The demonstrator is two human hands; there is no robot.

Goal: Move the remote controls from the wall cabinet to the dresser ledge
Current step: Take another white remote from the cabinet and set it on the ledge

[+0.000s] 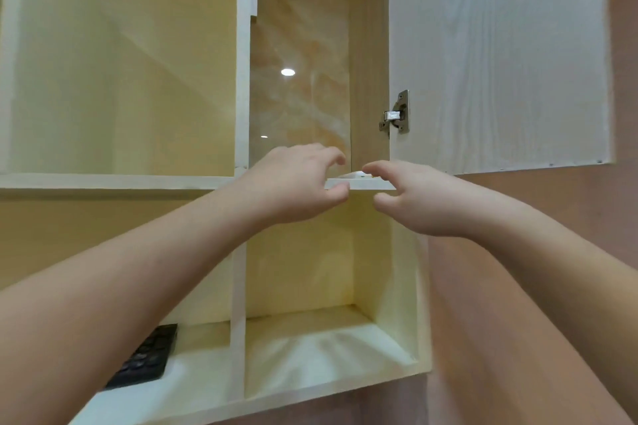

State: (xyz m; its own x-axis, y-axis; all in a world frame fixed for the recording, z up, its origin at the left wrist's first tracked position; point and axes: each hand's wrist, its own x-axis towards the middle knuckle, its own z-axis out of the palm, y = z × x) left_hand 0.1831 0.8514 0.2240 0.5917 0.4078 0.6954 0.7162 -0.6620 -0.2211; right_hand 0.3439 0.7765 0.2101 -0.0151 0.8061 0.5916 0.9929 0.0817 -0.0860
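Black remote (145,359) sits at the front edge of the lower left cubby, half hidden by my arm. Both hands reach the open cabinet's (497,55) shelf edge: left hand (293,179) and right hand (417,200) with fingers spread, gripping nothing. White remote (355,175) lies between them.

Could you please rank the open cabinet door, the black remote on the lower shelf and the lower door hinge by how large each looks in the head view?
1. Open cabinet door, by far the largest.
2. Black remote, partly hidden behind the left forearm, so more may exist.
3. Lower door hinge, the smallest.
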